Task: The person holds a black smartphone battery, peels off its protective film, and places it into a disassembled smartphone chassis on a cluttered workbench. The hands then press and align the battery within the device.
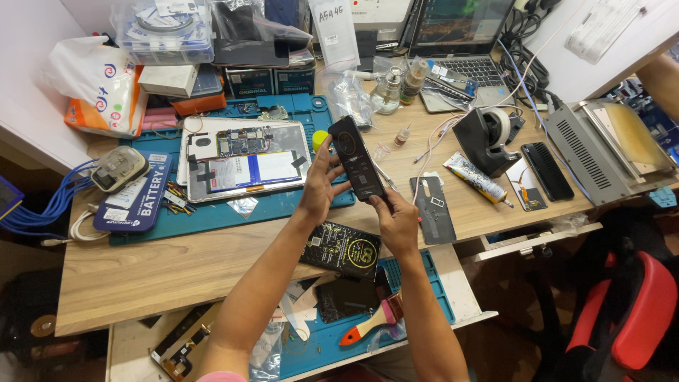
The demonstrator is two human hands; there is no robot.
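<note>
black phone point(356, 158) held up off the desk between both hands, above the near edge of the teal work mat point(212, 216). long axis runs tilted, top end up and to the left, bottom end down and to the right. left hand point(324, 185) grips it from the left side near the middle, fingers curled round the long edge, thumb along the face side. right hand point(397, 225) sits below it, closed on the bottom end, fingertips pinching the lower corner. both hands touching the phone; the left carries more of its length, the right has only the end. just left of the left hand, on the mat, an opened tablet point(244, 157) lies flat with board and battery exposed. a small yellow cap point(320, 137) sits behind the phone, partly hidden. under the forearms a black printed card point(341, 248) lies on the wood desk point(141, 272). right of the right hand, close by, a dark phone back panel point(433, 209); further right a glue tube point(475, 178), a black tape dispenser point(488, 134), then a second dark phone point(547, 170), well apart. small bottles point(399, 83) and a laptop point(463, 42) stand at the back. a red-handled brush point(368, 327) lies on the lower tray. nothing sits between the hands and the phone.
</note>
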